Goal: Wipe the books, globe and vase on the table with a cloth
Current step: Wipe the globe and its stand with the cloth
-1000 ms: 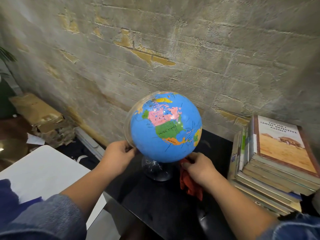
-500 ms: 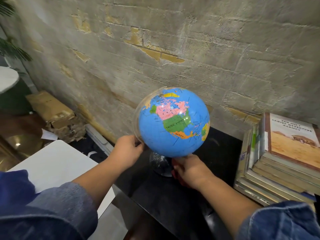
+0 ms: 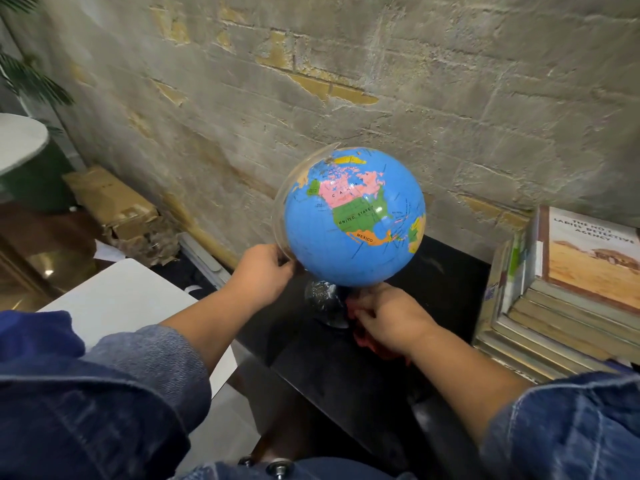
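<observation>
The left hand [image 3: 265,275] pinches the clear arc on the lower left of the globe [image 3: 353,220]. The right hand [image 3: 391,315], fingers curled, grips a red cloth [image 3: 372,342] just under the globe, beside its base. The globe stands near the back edge of the desk [image 3: 346,386], with the books [image 3: 561,306] stacked to its right.

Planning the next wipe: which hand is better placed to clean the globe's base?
Right. The right hand grips the red cloth beside the base, under the globe; the left hand holds the clear ring, steadying it.
</observation>
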Motion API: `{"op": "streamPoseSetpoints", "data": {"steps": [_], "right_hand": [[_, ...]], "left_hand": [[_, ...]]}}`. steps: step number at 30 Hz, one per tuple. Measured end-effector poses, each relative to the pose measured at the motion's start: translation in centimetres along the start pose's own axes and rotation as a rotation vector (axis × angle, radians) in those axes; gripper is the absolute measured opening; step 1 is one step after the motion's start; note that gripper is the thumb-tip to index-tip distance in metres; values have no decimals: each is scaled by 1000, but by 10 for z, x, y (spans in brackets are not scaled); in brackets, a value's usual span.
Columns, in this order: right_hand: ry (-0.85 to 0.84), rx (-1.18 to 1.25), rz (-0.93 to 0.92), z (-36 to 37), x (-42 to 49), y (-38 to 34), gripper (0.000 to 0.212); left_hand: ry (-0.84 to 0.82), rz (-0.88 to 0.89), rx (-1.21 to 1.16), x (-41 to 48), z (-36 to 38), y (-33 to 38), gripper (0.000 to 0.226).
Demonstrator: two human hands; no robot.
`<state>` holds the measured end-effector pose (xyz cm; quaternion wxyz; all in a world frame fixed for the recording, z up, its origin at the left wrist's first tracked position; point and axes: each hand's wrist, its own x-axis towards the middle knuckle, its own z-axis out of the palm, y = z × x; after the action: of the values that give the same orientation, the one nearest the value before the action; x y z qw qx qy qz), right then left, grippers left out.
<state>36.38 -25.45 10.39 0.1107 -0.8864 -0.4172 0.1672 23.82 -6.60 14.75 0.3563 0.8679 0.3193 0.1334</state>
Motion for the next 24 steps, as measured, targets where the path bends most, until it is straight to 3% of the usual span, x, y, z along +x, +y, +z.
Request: {"op": "streamPoseSetpoints", "data": {"steps": [2, 7, 11, 16, 20, 24], "right_hand": [[75, -52, -106, 8, -2, -8, 39], [-78, -80, -119, 7, 4, -12, 34], [41, -74, -117, 10, 2, -17, 37], [-165, -68, -144, 0, 3, -21, 29], [11, -115, -130, 8, 3, -21, 38], [-138, -164, -280, 10, -3, -20, 37]], "left_hand": [[10, 20, 30, 0, 1, -1, 19], [22, 3, 5, 1, 3, -3, 14], [25, -18, -17, 4, 5, -5, 15], [29, -10, -24, 4, 7, -7, 16], [28, -11, -27, 4, 7, -8, 13], [32, -9, -6, 5, 7, -9, 13]]}}
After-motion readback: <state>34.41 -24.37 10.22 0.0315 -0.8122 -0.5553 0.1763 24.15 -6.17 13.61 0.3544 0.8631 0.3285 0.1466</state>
